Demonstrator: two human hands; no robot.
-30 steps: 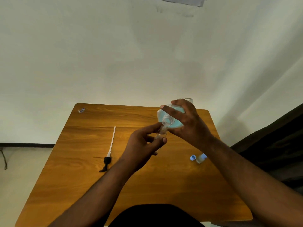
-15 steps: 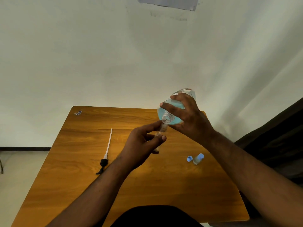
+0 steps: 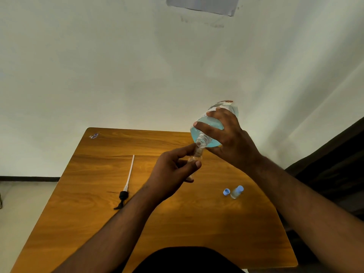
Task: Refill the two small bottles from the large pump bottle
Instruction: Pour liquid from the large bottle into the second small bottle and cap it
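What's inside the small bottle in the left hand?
The small bottle looks clear, with no blue liquid showing near its neck. The left hand covers its lower part, so the level is hidden.

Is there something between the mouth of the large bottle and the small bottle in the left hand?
Nothing visible: the large bottle, tilted in the right hand, has its open mouth right above the small bottle that the left hand pinches.

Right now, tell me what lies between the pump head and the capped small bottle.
In the head view, the left forearm crosses the table between pump head and capped small bottle.
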